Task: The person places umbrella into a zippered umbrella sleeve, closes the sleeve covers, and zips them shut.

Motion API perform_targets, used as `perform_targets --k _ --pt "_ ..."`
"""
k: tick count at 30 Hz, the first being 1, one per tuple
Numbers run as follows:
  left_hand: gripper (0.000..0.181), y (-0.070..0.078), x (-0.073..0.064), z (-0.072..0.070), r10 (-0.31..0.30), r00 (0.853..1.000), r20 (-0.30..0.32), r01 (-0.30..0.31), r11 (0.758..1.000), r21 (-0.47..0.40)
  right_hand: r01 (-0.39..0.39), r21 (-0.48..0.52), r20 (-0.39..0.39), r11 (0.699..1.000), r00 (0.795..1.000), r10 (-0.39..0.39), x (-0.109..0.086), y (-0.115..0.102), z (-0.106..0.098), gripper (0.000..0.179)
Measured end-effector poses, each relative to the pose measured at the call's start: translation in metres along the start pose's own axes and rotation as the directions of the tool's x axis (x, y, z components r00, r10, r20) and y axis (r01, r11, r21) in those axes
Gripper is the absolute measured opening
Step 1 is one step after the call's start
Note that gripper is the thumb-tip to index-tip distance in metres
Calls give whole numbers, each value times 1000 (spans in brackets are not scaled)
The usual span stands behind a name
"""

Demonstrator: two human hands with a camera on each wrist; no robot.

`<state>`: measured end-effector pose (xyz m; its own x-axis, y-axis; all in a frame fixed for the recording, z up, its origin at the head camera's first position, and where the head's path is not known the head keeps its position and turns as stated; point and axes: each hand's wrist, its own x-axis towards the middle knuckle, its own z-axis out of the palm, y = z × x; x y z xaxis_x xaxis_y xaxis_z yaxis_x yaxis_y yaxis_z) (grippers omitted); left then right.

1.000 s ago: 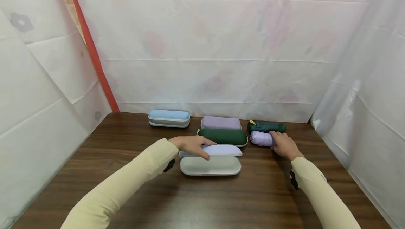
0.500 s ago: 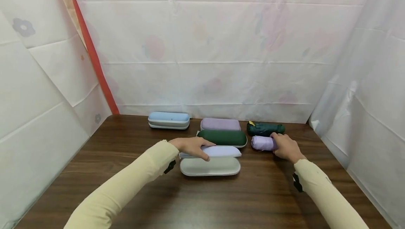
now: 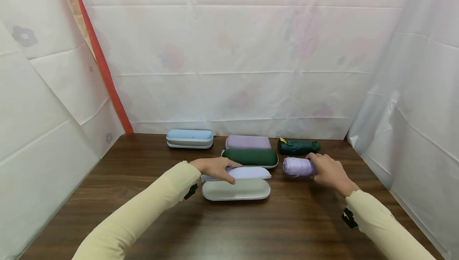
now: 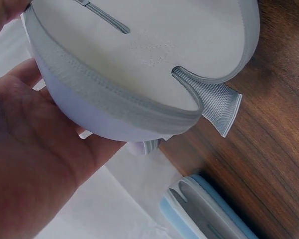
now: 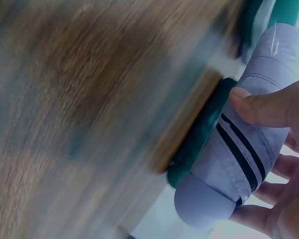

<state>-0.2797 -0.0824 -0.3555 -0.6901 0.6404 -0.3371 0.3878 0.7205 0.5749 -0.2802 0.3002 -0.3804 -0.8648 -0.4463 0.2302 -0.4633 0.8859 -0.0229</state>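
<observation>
My left hand [image 3: 215,169] grips the raised lid of a lavender zip case [image 3: 252,173] whose pale grey inside faces me. Seen from the left wrist, the fingers lie behind the case's lid [image 4: 99,117], and a thumb edge shows at its rim. Over on the right, my right hand [image 3: 331,173] holds a folded lavender umbrella [image 3: 298,166] by its right end. The right wrist view shows thumb and fingers around this umbrella [image 5: 229,149], which has two dark stripes and a rounded cap. A dark green folded umbrella [image 3: 299,146] lies behind it.
Behind the open case lie a dark green case [image 3: 251,157] and a purple case [image 3: 248,142]. A light blue case [image 3: 190,138], slightly agape, stands at the back left. White sheets [image 3: 229,60] wall the wooden table [image 3: 236,228] at the back and sides.
My right hand has drawn the lavender umbrella toward me, away from the green umbrella. My left hand has kept its hold on the lid. The whole view has shifted slightly.
</observation>
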Motion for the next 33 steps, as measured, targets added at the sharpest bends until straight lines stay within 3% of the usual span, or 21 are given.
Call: perform_targets --k 8,15,23,33 --pt "66 1 -4 1 -24 1000 0 24 999 -36 88 -17 -65 996 994 -89 -16 -22 -19 51" --pt "65 1 -6 3 -28 999 -23 27 999 -40 162 -19 -64 987 985 -163 -26 -42 -26 53" --pt "63 3 -5 6 -19 999 -36 18 999 -39 220 -51 -71 974 972 -223 -26 -67 -19 53" --pt "61 7 -3 8 -1 998 -57 -1 1000 -31 211 -34 -142 977 967 -213 -20 -87 3 54"
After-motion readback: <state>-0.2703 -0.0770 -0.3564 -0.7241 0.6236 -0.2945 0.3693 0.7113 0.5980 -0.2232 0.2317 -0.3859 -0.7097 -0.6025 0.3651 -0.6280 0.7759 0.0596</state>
